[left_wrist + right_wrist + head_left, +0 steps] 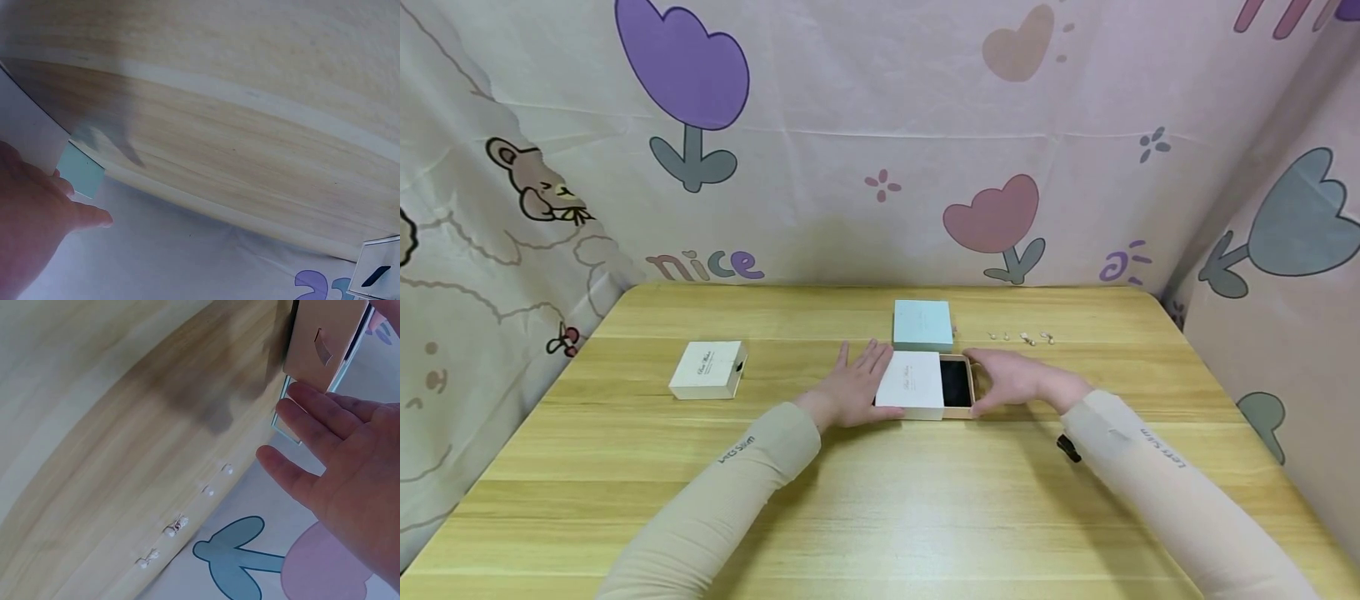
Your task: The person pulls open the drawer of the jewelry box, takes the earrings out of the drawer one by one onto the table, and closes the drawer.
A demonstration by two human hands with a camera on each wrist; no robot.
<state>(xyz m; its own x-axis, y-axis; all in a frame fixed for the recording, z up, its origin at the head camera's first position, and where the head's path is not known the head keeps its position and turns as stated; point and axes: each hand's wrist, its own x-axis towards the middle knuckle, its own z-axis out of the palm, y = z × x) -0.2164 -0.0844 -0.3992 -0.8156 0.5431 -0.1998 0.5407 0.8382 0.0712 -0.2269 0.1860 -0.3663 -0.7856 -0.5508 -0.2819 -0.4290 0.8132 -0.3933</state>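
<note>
A white slide-out gift box (910, 381) with faint lettering lies mid-table. Its tan drawer (957, 413), lined in black, sticks partway out to the right. My left hand (852, 390) holds the box's sleeve at its left end, thumb along the front side and index finger at the back corner. At the drawer's outer end, my right hand (1013, 377) grips with thumb at the front corner and fingers at the back one. A slit with a small tab (322, 349) shows in the drawer's end in the right wrist view.
Just behind stands a light blue box (922, 323). Another white box (706, 369) with a black pull tab sits on the left. Several small earrings (1027, 338) lie in a row at the back right. A patterned cloth (835, 208) hangs behind the wooden table (887, 517).
</note>
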